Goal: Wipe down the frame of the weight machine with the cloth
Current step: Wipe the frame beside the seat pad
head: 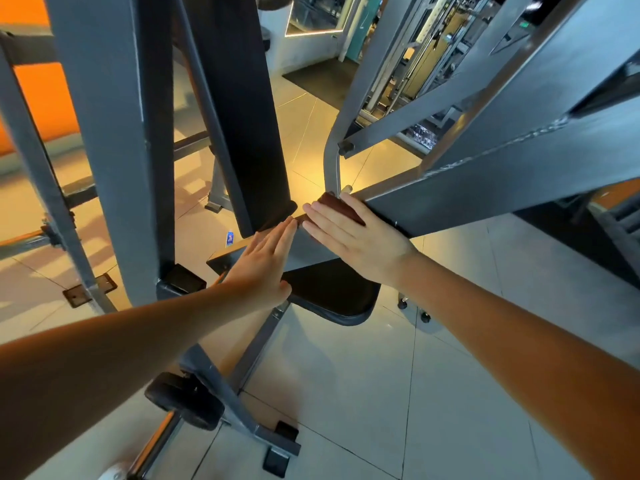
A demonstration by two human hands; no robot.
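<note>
The grey steel frame (485,188) of the weight machine fills the view, with a slanted beam running from the upper right down to the centre. A dark brown cloth (341,207) lies on the lower end of that beam. My right hand (353,240) presses flat on the cloth with straight fingers. My left hand (266,261) lies flat with straight fingers on the frame plate just left of it, fingertips close to the right hand. Most of the cloth is hidden under my right hand.
A black back pad (239,116) stands upright behind my hands and a black seat pad (332,296) sits below them. Grey uprights (114,133) rise at left. A foam roller (183,400) and base bars lie on the tiled floor (433,375). More machines stand at the far right.
</note>
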